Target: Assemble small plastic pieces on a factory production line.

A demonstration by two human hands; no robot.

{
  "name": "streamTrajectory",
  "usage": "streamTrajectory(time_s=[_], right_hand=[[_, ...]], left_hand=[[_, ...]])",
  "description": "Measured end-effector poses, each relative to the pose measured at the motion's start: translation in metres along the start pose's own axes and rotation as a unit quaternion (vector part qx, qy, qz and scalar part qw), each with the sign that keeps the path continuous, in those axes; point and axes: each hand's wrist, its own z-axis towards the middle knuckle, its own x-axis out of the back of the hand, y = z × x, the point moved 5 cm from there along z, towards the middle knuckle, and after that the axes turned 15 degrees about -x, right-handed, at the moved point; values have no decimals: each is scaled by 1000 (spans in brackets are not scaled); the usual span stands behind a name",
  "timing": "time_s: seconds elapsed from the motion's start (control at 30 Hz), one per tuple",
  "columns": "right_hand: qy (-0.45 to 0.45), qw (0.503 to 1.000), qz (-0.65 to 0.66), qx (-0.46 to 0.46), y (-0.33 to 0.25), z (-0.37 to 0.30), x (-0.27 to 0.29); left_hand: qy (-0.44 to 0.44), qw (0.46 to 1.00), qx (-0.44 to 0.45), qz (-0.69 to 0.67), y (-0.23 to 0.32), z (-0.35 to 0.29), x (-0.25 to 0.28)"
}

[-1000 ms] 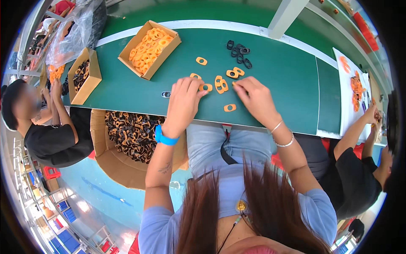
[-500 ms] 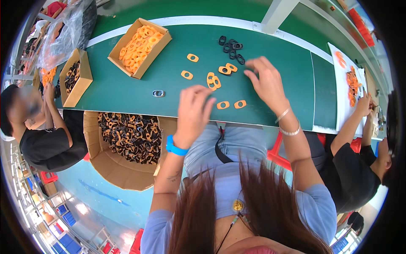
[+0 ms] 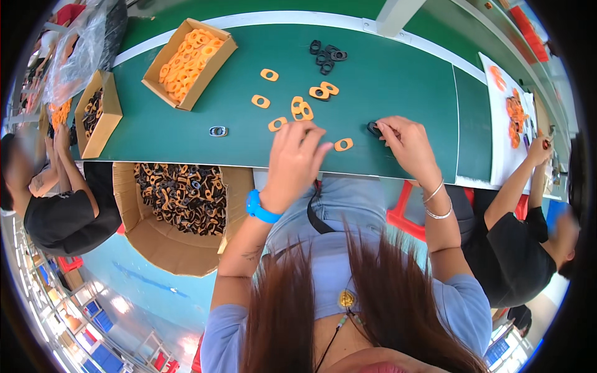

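My left hand (image 3: 297, 160) hovers low over the green table with fingers loosely bent and thumb apart; I see nothing in it. Its fingertips are close to an orange oval ring (image 3: 277, 124) and a cluster of orange rings (image 3: 302, 109). Between my hands lies another orange ring (image 3: 343, 144). My right hand (image 3: 403, 142) pinches a black oval ring (image 3: 374, 128) at the table surface. Farther back sit several loose black rings (image 3: 326, 57). Orange rings (image 3: 319, 93) overlap a black one beside them. A black and pale ring (image 3: 218, 131) lies apart at left.
An open carton of orange rings (image 3: 214, 62) stands at the back left, with a second carton (image 3: 111, 121) of dark parts beyond it. Below the table edge is a large cardboard bin (image 3: 161, 252) of mixed parts. Co-workers sit on both sides. A metal post (image 3: 397, 17) rises behind.
My right hand has come nearer and now pinches a black ring taken from the far group. My left hand stays low over the orange rings. The whole view has shifted slightly.
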Motion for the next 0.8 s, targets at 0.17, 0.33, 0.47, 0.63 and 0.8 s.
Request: streamTrajectory(time_s=[0.17, 0.33, 0.47, 0.63, 0.8], right_hand=[[140, 983, -58, 100, -11, -14, 3], [141, 974, -27, 177, 3, -33, -10], [165, 976, 5, 140, -8, -28, -4], [56, 985, 63, 149, -19, -24, -17], [24, 975, 26, 218, -40, -26, -35]], left_hand=[[-57, 996, -24, -60, 15, -1, -30], [-75, 995, -24, -68, 12, -6, -23], [-59, 992, 31, -111, 9, -14, -16], [-36, 993, 63, -89, 11, -28, -10], [-15, 993, 68, -94, 10, -35, -13]])
